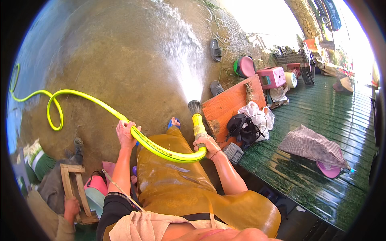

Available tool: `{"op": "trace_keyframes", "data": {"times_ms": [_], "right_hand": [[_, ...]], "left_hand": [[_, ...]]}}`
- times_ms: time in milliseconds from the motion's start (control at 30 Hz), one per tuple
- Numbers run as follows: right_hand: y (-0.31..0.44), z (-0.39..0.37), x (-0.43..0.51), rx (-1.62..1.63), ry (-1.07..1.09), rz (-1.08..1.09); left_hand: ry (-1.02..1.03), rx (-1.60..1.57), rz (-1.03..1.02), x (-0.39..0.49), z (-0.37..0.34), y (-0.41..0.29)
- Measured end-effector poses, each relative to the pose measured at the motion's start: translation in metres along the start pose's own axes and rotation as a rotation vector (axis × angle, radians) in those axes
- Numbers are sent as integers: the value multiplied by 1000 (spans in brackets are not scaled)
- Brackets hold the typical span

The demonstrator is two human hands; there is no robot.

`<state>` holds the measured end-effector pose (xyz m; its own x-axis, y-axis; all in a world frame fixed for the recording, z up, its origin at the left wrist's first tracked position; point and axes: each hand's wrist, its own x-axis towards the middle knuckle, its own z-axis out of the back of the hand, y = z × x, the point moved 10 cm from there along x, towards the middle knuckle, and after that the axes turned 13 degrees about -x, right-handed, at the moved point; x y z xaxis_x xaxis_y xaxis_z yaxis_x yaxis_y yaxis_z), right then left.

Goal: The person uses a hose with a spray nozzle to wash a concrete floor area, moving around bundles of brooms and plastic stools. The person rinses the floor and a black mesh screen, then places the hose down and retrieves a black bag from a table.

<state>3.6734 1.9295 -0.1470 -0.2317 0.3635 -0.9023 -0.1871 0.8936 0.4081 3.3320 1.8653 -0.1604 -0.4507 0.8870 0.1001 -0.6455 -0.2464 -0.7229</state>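
Note:
Water (187, 60) sprays in a wide fan from the black spray nozzle (194, 106) onto the wet concrete floor (120, 66). My right hand (207, 145) grips the yellow nozzle handle (198, 124) where the hose joins it. A bright yellow-green hose (169, 153) bends below that hand and runs leftward across my front. Farther along it, my left hand (126, 134) is closed around the hose. Beyond this grip the hose trails over the floor in a loop (55, 111). A brown waterproof apron (169, 177) covers my front and legs.
An orange board (232, 105) to the right bears a black bag (244, 126), plastic bags (256, 117) and a calculator (233, 152). Sandals (216, 49) and a pink stool (271, 77) stand beyond. At lower left, another person's hand (71, 206) holds a wooden frame (77, 189), near bundled greens (39, 161).

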Motion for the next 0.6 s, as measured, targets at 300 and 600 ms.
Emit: {"op": "trace_keyframes", "data": {"times_ms": [300, 600], "right_hand": [[69, 133, 166, 469, -146, 104], [200, 309, 227, 438, -387, 167]], "left_hand": [[619, 63, -70, 154, -124, -44], [852, 251, 226, 228, -261, -131]]}}
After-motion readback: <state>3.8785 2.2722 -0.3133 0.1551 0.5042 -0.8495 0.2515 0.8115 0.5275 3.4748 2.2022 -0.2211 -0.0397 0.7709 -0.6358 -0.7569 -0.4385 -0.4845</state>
